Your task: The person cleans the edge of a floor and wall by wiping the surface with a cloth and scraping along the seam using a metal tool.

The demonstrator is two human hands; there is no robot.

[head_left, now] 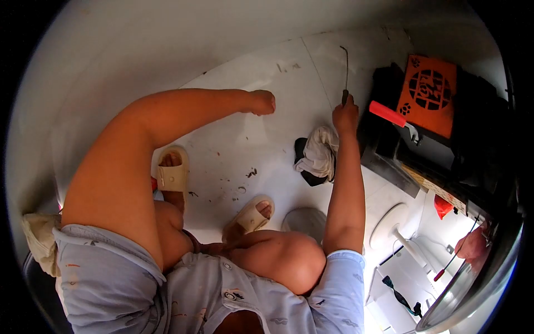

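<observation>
My right hand (346,115) is closed around the dark handle of a thin hooked rod (347,67). The rod points away from me over the pale floor, and its far tip is bent to the left. My left hand (262,102) is stretched forward in a fist above the floor. Its curled fingers hide whatever it may hold. Below my right hand lies a crumpled light cloth (320,153) over something black. To the right of that hand, a red-handled metal tool (387,113) rests by an orange panel with black cut-out patterns (427,92).
Dark shelving (473,145) stands close on my right. Dark scraps (252,173) lie on the floor (222,139) between my slippered feet. A round white stand base (389,224) is at lower right. A curved pale wall (139,50) runs along the front and left.
</observation>
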